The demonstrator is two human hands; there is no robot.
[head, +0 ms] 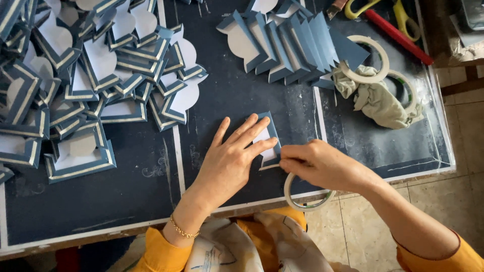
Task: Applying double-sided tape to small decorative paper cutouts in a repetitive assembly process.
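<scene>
My left hand [233, 158] lies flat, fingers spread, pressing a small blue-and-white paper frame [267, 136] onto the dark table top [121, 201]. My right hand [322, 163] is pinched at the frame's lower right edge, holding the end of a strip of tape. A roll of pale masking tape [302, 199] hangs under that hand near the table's front edge.
A big heap of blue-and-white paper frames [85, 75] covers the table's left. A fanned row of folded blue pieces [287, 43] lies at the top. Two tape rolls [375, 63], a crumpled cloth [380, 103], yellow-handled scissors [383, 7] and a red tool [398, 36] sit at the right.
</scene>
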